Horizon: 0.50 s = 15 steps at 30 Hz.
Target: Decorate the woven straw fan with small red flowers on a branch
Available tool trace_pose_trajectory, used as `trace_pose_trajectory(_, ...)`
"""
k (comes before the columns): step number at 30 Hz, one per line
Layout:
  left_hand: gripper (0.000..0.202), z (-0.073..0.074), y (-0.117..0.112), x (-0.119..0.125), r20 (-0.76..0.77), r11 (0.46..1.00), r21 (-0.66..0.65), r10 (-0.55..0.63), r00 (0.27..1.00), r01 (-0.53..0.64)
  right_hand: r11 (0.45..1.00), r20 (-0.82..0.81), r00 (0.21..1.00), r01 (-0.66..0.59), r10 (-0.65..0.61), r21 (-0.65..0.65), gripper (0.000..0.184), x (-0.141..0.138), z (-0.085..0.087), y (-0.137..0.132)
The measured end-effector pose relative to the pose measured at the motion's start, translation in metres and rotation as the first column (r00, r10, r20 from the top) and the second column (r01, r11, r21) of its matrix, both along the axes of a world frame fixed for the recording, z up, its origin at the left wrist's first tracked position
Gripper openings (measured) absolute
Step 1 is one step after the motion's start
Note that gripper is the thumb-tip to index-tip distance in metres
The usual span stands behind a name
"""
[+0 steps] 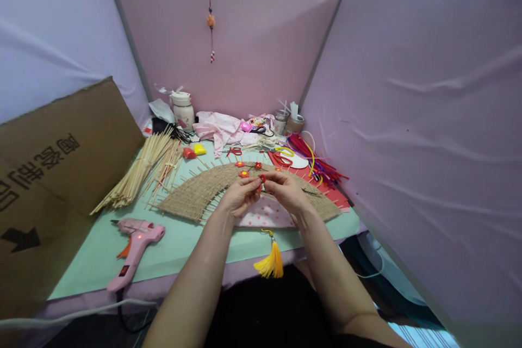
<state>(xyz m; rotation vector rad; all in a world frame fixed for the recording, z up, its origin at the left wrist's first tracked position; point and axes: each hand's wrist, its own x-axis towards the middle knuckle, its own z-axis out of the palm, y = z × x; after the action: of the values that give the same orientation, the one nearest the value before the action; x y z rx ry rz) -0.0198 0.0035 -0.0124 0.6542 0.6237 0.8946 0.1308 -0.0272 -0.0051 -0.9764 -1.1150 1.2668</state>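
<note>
Both hands meet above the middle of a woven, fan-shaped piece [187, 199] with thin sticks jutting from its edge. My left hand [240, 196] pinches a small red piece [262, 178] from one side. From the other side, the fingertips of my right hand [284, 189] close on the same piece; its exact shape is partly hidden by the fingers. Just beyond them, red flowers with yellow centres [243, 174] lie on the weave, along with thin dark stems. Pink dotted fabric [267, 213] fills the lower centre of the fan, and a yellow tassel [271, 261] hangs at the table's front edge.
A pink glue gun [136, 255] with a lit light lies at left, its cord trailing off the table. Bundled sticks [141, 171] lean near a cardboard box [61, 185]. Red scissors [282, 160], fuzzy coloured stems [318, 160], and a white bottle [183, 111] stand or lie farther back.
</note>
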Motion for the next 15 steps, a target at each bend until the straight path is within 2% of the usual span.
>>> trace_pose_trajectory(3,0.033,-0.001,-0.001,0.001,0.001,1.0,-0.009,-0.012,1.0,0.012,1.0,0.011,1.0,0.022,-0.022,0.003,0.027,0.001,-0.004,0.0)
trace_pose_trajectory(9,0.039,-0.003,0.0,0.002,-0.054,0.997,0.068,-0.026,0.998,0.03,0.997,0.012,0.997,0.079,-0.079,0.015,0.026,0.001,-0.013,0.0)
trace_pose_trajectory(15,0.044,-0.001,0.0,0.002,-0.096,0.995,0.089,-0.029,0.995,0.038,0.998,-0.037,0.998,0.06,-0.059,0.014,0.025,-0.003,-0.015,-0.001)
